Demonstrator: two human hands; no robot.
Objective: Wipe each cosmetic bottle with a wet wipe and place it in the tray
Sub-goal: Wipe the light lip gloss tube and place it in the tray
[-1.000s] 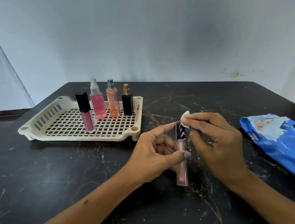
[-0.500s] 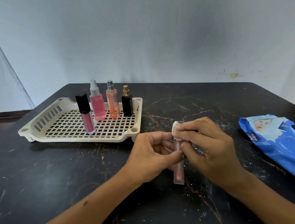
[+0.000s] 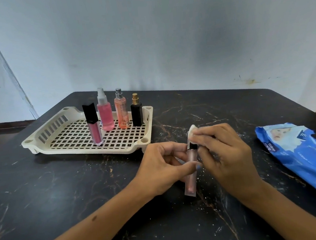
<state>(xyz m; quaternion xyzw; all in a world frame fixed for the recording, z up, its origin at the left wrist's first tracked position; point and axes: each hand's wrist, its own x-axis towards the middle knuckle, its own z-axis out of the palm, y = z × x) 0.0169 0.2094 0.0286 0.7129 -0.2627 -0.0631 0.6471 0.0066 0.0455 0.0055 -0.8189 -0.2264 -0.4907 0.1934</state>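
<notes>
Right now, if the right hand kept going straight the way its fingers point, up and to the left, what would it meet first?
Probably the near right corner of the cream tray: the right hand, pressing the wet wipe on the lip gloss tube, points toward it over bare table. Depth is unclear.

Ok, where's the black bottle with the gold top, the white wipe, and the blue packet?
black bottle [image 3: 136, 114], head view, its black body.
white wipe [image 3: 191, 132], head view, its folded edge.
blue packet [image 3: 305, 155], head view, its front.
</notes>
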